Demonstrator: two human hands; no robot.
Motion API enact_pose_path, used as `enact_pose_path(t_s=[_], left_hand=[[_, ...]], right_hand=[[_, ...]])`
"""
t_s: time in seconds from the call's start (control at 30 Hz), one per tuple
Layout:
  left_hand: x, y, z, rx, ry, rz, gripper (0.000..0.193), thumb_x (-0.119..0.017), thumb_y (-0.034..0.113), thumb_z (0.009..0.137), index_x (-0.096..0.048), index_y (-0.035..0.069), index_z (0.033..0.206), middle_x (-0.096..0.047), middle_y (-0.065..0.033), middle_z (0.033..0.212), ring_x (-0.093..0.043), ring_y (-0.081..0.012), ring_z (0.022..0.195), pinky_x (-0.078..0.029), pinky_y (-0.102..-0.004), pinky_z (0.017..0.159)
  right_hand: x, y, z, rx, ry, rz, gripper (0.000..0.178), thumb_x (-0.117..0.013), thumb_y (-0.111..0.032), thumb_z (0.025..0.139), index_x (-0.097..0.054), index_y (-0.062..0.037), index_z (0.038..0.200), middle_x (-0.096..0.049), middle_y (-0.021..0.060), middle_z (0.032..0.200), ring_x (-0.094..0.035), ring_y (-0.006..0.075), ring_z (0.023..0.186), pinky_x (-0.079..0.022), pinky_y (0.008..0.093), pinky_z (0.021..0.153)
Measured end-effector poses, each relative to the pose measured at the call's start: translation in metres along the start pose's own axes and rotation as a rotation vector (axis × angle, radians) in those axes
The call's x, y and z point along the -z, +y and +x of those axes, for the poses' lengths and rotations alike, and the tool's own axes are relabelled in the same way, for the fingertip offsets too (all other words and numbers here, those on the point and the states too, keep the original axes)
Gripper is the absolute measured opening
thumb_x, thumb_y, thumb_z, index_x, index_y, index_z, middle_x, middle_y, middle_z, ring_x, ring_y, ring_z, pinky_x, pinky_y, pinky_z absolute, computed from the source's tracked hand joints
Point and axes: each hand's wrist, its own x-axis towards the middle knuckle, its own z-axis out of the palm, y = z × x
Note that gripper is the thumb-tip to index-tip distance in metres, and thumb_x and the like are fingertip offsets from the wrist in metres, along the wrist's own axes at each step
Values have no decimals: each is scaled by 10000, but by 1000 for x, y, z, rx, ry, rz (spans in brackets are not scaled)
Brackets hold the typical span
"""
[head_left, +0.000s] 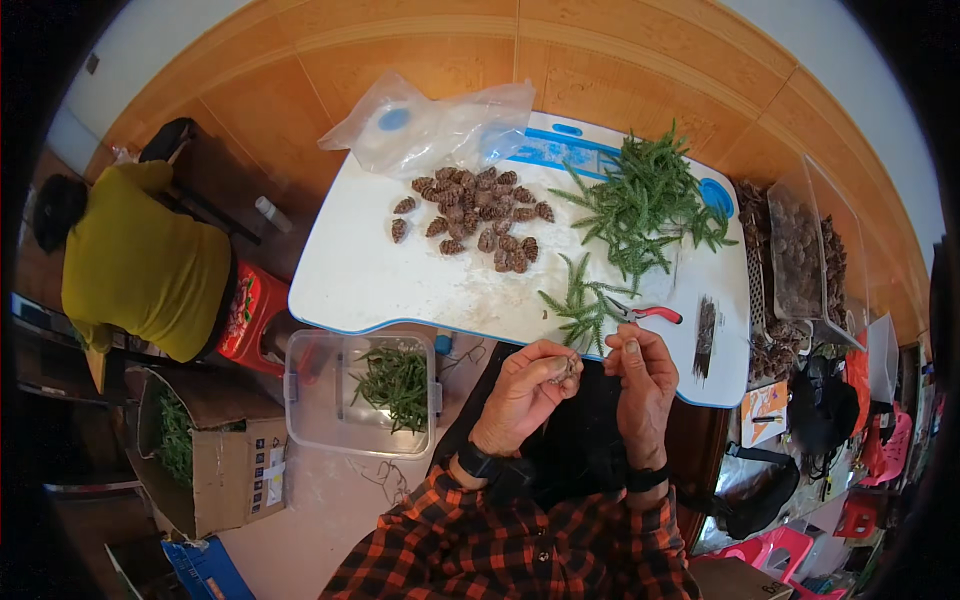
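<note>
My left hand is closed at the near edge of the white table, fingers curled round a small brown pine cone that is mostly hidden. Beside it on the right, my right hand pinches thumb and fingertips together; whatever is between them is too small to make out. Just beyond the hands lie a few green artificial sprigs and red-handled pliers. Farther back sit a heap of pine cones and a larger pile of green sprigs. A bundle of thin dark wires rests at the right.
A clear plastic bag covers the table's far left corner. On the floor at left stand a clear bin holding sprigs and a cardboard box. A person in yellow sits beyond. Clear containers of cones stand right.
</note>
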Motion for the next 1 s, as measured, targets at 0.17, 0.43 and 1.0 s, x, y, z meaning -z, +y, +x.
enact_pose_path(t_s=[0.17, 0.43, 1.0], left_hand=[[6, 0, -1, 1, -76, -112, 144, -557, 39, 924, -621, -29, 1033, -644, -145, 969, -602, -179, 823, -501, -275, 738], [0, 3, -2, 23, -7, -17, 139, -556, 52, 938, -619, -22, 1038, -647, -111, 952, -597, -161, 796, -495, -266, 727], [2, -1, -1, 82, -62, 119, 179, -580, 101, 956, -617, -4, 1097, -667, -115, 1011, -622, -157, 820, -510, -270, 718]], right_hand=[[9, 9, -13, -99, -91, 3, 161, -602, -86, 953, -647, 6, 1077, -679, 58, 908, -541, 74, 696, -439, 217, 640], [4, 12, -17, -123, -159, 52, 136, -623, -27, 923, -667, 11, 1046, -666, 38, 870, -549, 73, 708, -444, 214, 656], [16, -1, -13, 315, -215, -485, 67, -635, 43, 880, -642, -5, 927, -599, 28, 885, -566, 109, 781, -449, 232, 739]])
